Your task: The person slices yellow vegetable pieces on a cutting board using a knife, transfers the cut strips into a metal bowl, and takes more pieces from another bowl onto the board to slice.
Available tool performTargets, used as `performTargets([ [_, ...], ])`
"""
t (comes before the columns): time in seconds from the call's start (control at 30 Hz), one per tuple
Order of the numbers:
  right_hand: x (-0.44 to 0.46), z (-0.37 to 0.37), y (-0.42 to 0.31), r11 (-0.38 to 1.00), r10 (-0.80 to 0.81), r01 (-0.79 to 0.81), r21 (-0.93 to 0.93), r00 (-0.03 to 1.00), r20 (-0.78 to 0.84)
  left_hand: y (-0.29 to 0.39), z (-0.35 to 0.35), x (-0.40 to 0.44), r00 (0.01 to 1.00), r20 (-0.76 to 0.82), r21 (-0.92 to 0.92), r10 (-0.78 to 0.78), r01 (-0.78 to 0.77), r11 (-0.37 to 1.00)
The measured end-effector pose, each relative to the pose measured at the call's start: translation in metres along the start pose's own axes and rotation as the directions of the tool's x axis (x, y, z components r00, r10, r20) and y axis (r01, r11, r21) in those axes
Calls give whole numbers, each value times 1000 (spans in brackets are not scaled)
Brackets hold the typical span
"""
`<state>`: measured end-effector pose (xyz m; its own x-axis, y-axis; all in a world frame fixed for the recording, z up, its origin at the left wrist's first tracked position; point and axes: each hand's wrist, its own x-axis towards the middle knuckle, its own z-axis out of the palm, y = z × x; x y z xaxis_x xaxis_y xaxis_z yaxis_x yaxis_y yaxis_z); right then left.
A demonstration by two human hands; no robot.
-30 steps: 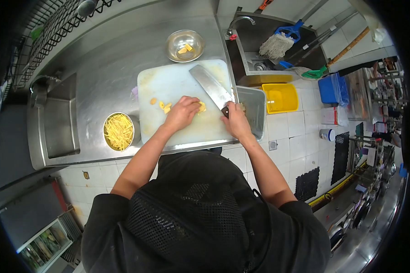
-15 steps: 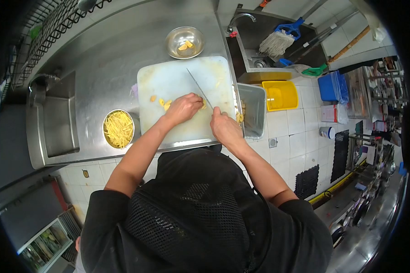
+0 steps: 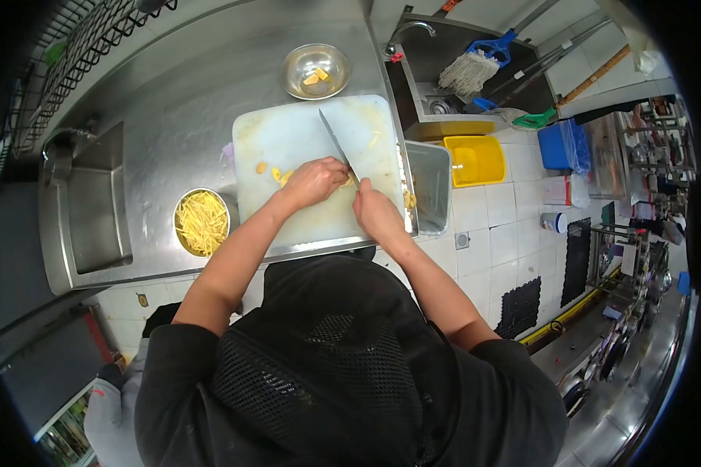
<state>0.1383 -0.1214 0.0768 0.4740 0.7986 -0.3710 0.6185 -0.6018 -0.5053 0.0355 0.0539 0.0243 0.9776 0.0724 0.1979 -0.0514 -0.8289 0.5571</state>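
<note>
A white cutting board [image 3: 304, 222] lies on the steel counter. My right hand [image 3: 377, 212] is closed around the handle of a kitchen knife [image 3: 332, 135], its blade pointing away across the board. My left hand [image 3: 318, 182] has its fingers curled down on a yellow piece of what looks like ginger [image 3: 350, 180], close beside the blade; the fingers hide most of it. A few more pale yellow pieces [image 3: 283, 177] lie left of that hand. Thin yellow shreds [image 3: 202, 223] fill a round metal container at the board's left. Beyond the board, a steel bowl [image 3: 291, 81] holds a few chunks.
A sink [image 3: 95, 210] is set in the counter at left. Right of the board stand a grey bin [image 3: 435, 194] and a yellow tub [image 3: 487, 162]. A mop [image 3: 469, 72] rests in the far sink. Another person in grey [image 3: 117, 416] is at lower left.
The knife's handle end has shifted slightly left, toward my left hand, and more of the blade's face shows. A person in grey has come into view at lower left.
</note>
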Motion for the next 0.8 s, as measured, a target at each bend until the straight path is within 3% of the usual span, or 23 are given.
performTargets([
  [0.2, -18, -9, -6, 999, 51, -51, -3, 996, 71, -1, 1, -2, 999, -34, 15, 14, -14, 1000],
  [0.27, -8, 13, 6, 1000, -11, 12, 25, 999, -35, 0, 5, -3, 999, -48, 9, 12, -12, 1000],
  [0.37, -2, -6, -3, 998, -19, 20, 56, 1000, -16, -1, 1, -3, 999, -32, 20, 12, -11, 1000],
  [0.47, -20, -7, -10, 997, 72, -72, -5, 997, 33, -2, 2, -2, 1000, -20, 37, 12, -12, 999],
  [0.6, 4, 7, 3, 994, -80, 87, 61, 991, -103, -6, 8, -5, 997, -71, 44, 38, -35, 998],
  [0.67, -5, 0, -2, 993, -75, 83, 87, 993, -92, -3, 9, -11, 998, -55, 38, 36, -34, 999],
  [0.73, -19, -5, -10, 999, 21, -21, 25, 1000, 6, -6, 4, -3, 997, -69, 49, 45, -42, 998],
  [0.8, -10, 6, -3, 999, 7, -6, 37, 1000, -25, -5, 5, -5, 997, -67, 43, 43, -40, 998],
])
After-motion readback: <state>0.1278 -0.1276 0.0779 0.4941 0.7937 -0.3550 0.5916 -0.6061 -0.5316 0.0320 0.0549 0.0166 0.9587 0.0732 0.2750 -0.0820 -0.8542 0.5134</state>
